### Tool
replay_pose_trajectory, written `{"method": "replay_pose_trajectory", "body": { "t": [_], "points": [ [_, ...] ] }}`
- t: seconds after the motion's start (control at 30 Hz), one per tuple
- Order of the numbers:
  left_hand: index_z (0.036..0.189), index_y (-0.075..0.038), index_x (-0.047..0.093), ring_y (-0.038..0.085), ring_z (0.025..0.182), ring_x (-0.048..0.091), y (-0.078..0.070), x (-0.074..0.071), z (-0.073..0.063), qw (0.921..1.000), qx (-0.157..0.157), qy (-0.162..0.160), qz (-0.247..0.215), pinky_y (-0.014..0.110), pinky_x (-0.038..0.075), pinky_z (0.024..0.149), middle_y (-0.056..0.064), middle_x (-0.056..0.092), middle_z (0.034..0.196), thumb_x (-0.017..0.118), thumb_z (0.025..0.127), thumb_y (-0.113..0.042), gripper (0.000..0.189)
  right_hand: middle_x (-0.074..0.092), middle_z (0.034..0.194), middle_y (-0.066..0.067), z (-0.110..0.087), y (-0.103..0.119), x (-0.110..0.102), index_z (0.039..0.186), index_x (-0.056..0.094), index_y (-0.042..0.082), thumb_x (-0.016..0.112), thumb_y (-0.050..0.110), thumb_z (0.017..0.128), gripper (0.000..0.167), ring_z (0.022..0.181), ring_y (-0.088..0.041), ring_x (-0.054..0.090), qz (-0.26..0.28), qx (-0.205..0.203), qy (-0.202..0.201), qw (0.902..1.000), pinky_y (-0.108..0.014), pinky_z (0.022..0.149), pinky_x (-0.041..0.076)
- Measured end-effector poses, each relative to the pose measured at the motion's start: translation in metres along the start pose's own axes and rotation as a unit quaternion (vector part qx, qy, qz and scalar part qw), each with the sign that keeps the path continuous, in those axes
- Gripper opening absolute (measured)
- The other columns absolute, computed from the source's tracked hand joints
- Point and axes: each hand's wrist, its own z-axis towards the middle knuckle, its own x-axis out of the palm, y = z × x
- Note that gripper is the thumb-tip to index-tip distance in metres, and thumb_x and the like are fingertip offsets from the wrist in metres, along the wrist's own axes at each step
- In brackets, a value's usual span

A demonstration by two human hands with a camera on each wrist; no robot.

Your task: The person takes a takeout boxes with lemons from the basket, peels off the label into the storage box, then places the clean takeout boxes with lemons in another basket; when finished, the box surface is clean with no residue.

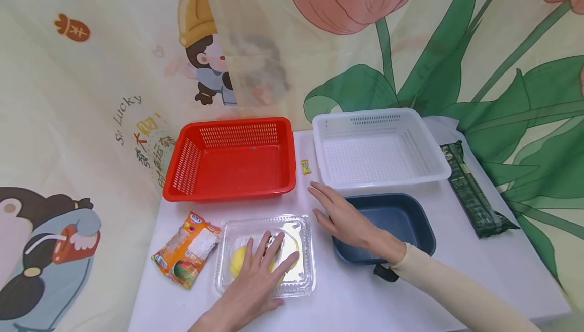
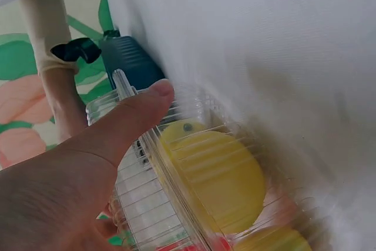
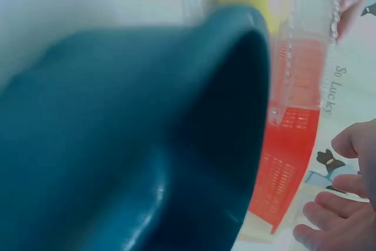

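My left hand (image 1: 253,281) lies with spread fingers over the lid of a clear plastic box (image 1: 304,279). Inside the box are rounded yellow things (image 2: 220,174) that look like fruit; the hand partly hides them in the head view. The left thumb (image 2: 147,107) rests along the box's rim in the left wrist view. My right hand (image 1: 349,218) hovers over the left side of a dark blue rectangular pan (image 1: 401,220), its fingers extended and holding nothing. The pan's black handle (image 1: 386,272) shows below the right forearm.
Behind stand a red basket (image 1: 239,170) and a white basket (image 1: 378,157), with a small yellow packet (image 1: 305,167) between them. An orange snack bag (image 1: 188,251) lies left of the box. A long dark green package (image 1: 476,192) lies at the right.
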Motion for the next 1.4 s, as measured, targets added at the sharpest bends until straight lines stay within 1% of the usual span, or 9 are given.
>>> {"method": "replay_pose_trajectory", "body": {
  "t": [0.13,0.37,0.67,0.77,0.9,1.03,1.23,1.3,1.4],
  "points": [
    [0.158,-0.032,0.034,0.044,0.154,0.015,0.002,0.000,-0.002,1.0000,-0.002,0.000,0.001,0.071,0.021,0.118,0.014,0.014,0.170,0.087,0.075,-0.049,0.101,0.037,0.162,-0.010,-0.006,0.001,0.003,0.156,0.037,0.009,0.066,0.020,0.099,0.065,0.148,-0.026,0.038,-0.008,-0.003,0.007,0.9999,-0.043,0.116,0.042],
    [0.159,-0.031,0.033,0.045,0.154,0.016,0.000,0.004,-0.006,0.9996,0.007,-0.026,0.010,0.071,0.021,0.118,0.016,0.015,0.169,0.088,0.074,-0.047,0.102,0.039,0.161,-0.009,-0.009,0.005,0.011,0.155,0.040,0.010,0.067,0.018,0.098,0.064,0.147,-0.026,0.041,-0.014,-0.004,0.007,0.9999,-0.044,0.117,0.041],
    [0.158,-0.031,0.034,0.044,0.154,0.018,-0.001,0.006,-0.007,0.9993,0.006,-0.032,0.016,0.071,0.022,0.117,0.017,0.019,0.168,0.088,0.074,-0.048,0.101,0.039,0.160,-0.009,-0.017,0.012,0.014,0.155,0.041,0.010,0.064,0.022,0.099,0.061,0.144,-0.025,0.044,-0.025,-0.020,0.012,0.9994,-0.044,0.114,0.044],
    [0.159,-0.031,0.032,0.044,0.154,0.016,0.000,0.006,-0.008,0.9998,0.002,-0.019,-0.006,0.072,0.020,0.118,0.016,0.018,0.169,0.086,0.075,-0.052,0.102,0.039,0.160,-0.007,-0.019,0.017,0.015,0.155,0.040,0.013,0.066,0.023,0.098,0.063,0.144,-0.024,0.044,-0.026,-0.025,0.017,0.9992,-0.044,0.113,0.045],
    [0.160,-0.031,0.030,0.042,0.156,0.010,0.002,0.003,-0.009,0.9965,-0.019,-0.008,-0.081,0.074,0.013,0.119,0.013,0.014,0.170,0.080,0.075,-0.064,0.104,0.040,0.160,-0.006,-0.020,0.026,0.017,0.155,0.041,0.014,0.067,0.023,0.097,0.064,0.143,-0.024,0.044,-0.026,-0.057,0.024,0.9978,-0.045,0.113,0.045],
    [0.160,-0.026,0.031,0.037,0.157,0.008,0.009,0.001,-0.014,0.9918,-0.043,-0.048,-0.110,0.071,0.011,0.120,0.008,0.017,0.170,0.071,0.074,-0.076,0.107,0.043,0.158,-0.006,-0.014,0.036,0.022,0.152,0.045,0.013,0.067,0.023,0.098,0.060,0.142,-0.021,0.045,-0.021,-0.107,0.027,0.9936,-0.041,0.112,0.047],
    [0.157,-0.020,0.036,0.036,0.154,0.020,0.025,0.005,-0.022,0.9846,-0.065,-0.140,-0.083,0.069,0.016,0.119,0.010,0.027,0.166,0.070,0.077,-0.074,0.103,0.048,0.154,-0.008,-0.002,0.051,0.032,0.147,0.051,0.011,0.064,0.022,0.098,0.052,0.144,-0.021,0.044,-0.021,-0.168,0.040,0.9848,-0.042,0.119,0.039],
    [0.157,-0.018,0.037,0.037,0.154,0.021,0.031,0.007,-0.025,0.9815,-0.082,-0.155,-0.077,0.069,0.016,0.118,0.012,0.028,0.166,0.068,0.079,-0.073,0.100,0.049,0.154,-0.007,0.001,0.056,0.036,0.146,0.053,0.011,0.063,0.025,0.100,0.050,0.145,-0.021,0.044,-0.025,-0.178,0.051,0.9824,-0.043,0.122,0.035],
    [0.156,-0.017,0.037,0.038,0.154,0.018,0.040,0.009,-0.027,0.9765,-0.119,-0.160,-0.082,0.069,0.016,0.119,0.013,0.027,0.166,0.065,0.083,-0.073,0.097,0.049,0.155,-0.005,0.007,0.063,0.040,0.146,0.054,0.015,0.060,0.031,0.101,0.048,0.146,-0.020,0.042,-0.028,-0.179,0.071,0.9808,-0.044,0.124,0.032]
  ]
}}
